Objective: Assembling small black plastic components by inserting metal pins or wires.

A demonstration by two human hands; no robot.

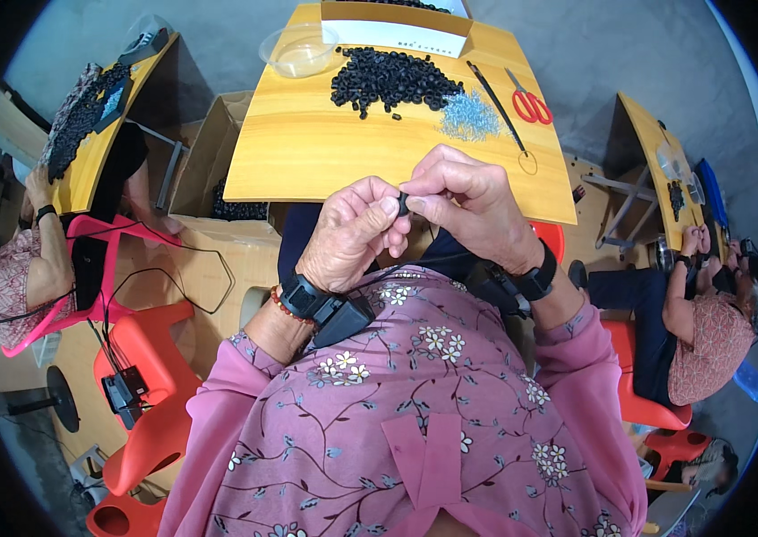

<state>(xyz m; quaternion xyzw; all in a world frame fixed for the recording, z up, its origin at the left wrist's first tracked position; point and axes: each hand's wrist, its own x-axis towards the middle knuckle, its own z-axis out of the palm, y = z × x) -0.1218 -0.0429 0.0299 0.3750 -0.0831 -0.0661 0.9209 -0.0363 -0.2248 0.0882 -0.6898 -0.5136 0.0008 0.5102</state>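
My left hand (356, 228) pinches a small black cylindrical piece (403, 204) between thumb and forefinger, just off the table's near edge. From the other side my right hand (468, 197) closes its fingertips on the same piece; whether it also holds something smaller is hidden. Beyond my hands, a heap of small black pieces (388, 80) lies on the yellow table (298, 161). Against its right side rests a pile of tiny pale, shiny pieces (471, 116), too small to name.
A clear plastic bowl (300, 55) and a white box (397, 38) stand at the back. Right of the heap lie a thin black stick (497, 103) and red-handled scissors (531, 106). A cardboard box (200, 170) stands left of the table. People work at side tables, near red chairs (150, 376).
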